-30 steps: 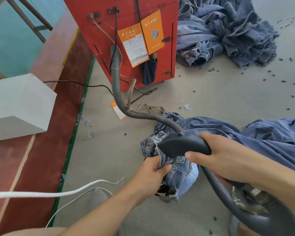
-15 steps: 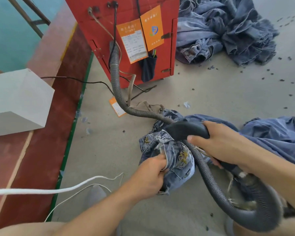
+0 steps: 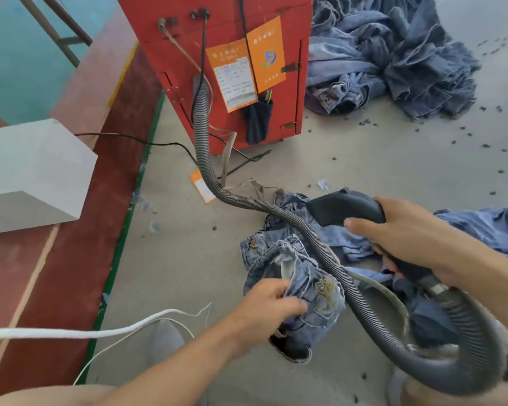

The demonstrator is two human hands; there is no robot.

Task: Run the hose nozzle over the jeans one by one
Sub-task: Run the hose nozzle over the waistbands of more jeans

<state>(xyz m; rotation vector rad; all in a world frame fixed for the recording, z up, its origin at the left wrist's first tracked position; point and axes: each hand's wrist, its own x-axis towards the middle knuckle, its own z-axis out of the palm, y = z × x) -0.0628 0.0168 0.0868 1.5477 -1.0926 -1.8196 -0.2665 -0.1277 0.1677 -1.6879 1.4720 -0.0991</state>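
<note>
Head view: right hand (image 3: 402, 235) wraps around the black hose nozzle (image 3: 345, 208), held up above the jeans (image 3: 302, 276). Left hand (image 3: 269, 310) pinches the jeans' waistband, just under the gray hose (image 3: 320, 250), on the floor (image 3: 364, 171).

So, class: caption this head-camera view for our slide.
Right hand holds hose nozzle above jeans gripped by left hand.

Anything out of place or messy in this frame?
Yes: dark scraps are strewn over the floor, an orange tag lies fallen by the red machine, and a jeans pile sits heaped behind it.
</note>
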